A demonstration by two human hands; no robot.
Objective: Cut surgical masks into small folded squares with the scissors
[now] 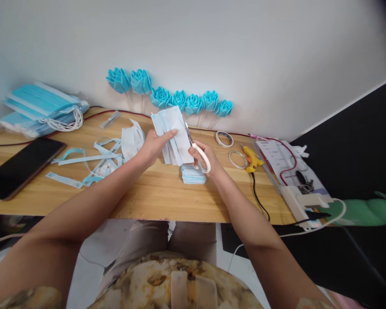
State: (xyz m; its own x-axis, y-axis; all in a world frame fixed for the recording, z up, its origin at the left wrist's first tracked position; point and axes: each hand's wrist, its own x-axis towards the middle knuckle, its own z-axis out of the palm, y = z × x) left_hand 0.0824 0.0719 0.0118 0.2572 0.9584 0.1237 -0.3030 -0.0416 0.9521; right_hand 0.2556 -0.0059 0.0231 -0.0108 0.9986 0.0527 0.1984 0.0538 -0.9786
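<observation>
My left hand (156, 145) is closed on a pleated pale-blue face mask (175, 137), its thumb pressed across the front. The mask is raised above the wooden table and tilted. My right hand (209, 159) grips white-handled scissors (202, 158), whose blades lie along the mask's right edge. How far the blades are apart is hard to make out. Below the scissors sits a small stack of cut light-blue mask pieces (193, 175). Beside my left wrist lie an opened-out mask sheet (131, 139) and a tangle of cut blue strips (107, 156).
Several blue fabric flowers (161, 98) on sticks lean against the wall. Packed masks (41, 107) and a phone (24, 167) are at the left. Tape rolls (224, 139), a yellow glue gun (252, 159) with its cord, and a power strip (304, 210) lie rightward.
</observation>
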